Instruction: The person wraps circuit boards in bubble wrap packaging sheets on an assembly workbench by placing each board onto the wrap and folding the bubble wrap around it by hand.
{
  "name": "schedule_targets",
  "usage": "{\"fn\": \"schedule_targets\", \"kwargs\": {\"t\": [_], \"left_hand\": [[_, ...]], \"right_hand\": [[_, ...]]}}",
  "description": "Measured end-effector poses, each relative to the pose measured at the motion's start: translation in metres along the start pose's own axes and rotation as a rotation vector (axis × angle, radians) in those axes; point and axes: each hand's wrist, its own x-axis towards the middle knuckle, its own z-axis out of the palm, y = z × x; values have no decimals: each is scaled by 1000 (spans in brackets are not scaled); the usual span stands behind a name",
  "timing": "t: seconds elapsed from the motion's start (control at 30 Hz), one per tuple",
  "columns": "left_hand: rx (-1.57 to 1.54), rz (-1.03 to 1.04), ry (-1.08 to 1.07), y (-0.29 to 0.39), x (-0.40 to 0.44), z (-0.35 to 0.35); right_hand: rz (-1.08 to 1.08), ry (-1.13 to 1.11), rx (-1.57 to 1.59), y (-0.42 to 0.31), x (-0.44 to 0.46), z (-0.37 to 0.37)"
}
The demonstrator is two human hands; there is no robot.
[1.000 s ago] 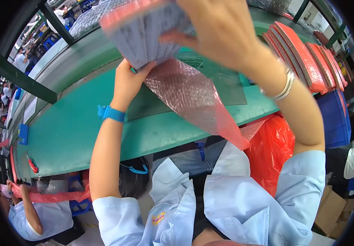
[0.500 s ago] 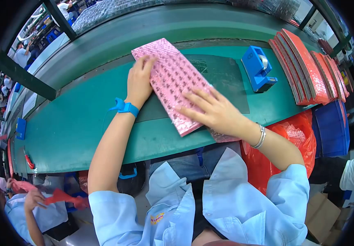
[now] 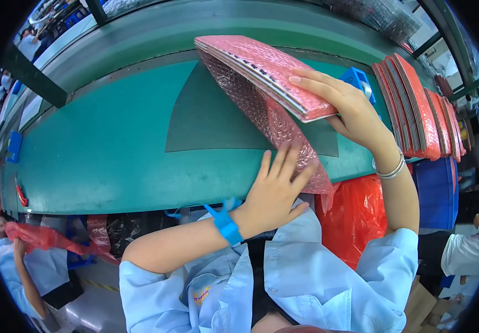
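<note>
My right hand [image 3: 356, 108] grips the near right end of a stack of thin flat boards [image 3: 267, 72], fingers on top and thumb beneath. Pink bubble wrap covers the top of the stack, and its layered edges show along the left side. The stack is tilted, raised off the bench. From under it a loose flap of pink bubble wrap [image 3: 300, 147] hangs down over the bench's front edge. My left hand [image 3: 278, 191], with a blue wrist strap [image 3: 227, 226], has its fingers spread, the tips at the flap.
Behind my right hand stands a blue tape dispenser [image 3: 357, 80], partly hidden. More wrapped bundles [image 3: 411, 111] stand at the right of the green bench [image 3: 100, 150]. Below them are a red plastic bag [image 3: 356, 216] and a blue bin [image 3: 436, 191]. Red-handled scissors [image 3: 21, 195] lie far left.
The bundle, flat under both hands before, is now turned and lifted in my right hand. The bubble wrap flap has come loose below it. My left hand has moved down to the flap.
</note>
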Motion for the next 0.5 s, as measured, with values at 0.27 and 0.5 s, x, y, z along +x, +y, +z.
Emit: {"fn": "schedule_targets", "kwargs": {"t": [0.27,0.5], "left_hand": [[293,158,138,-5,1,36],[33,366,285,-10,9,34]], "right_hand": [[-20,10,-55,-1,-9,7],[1,17,-60,0,-13,5]]}}
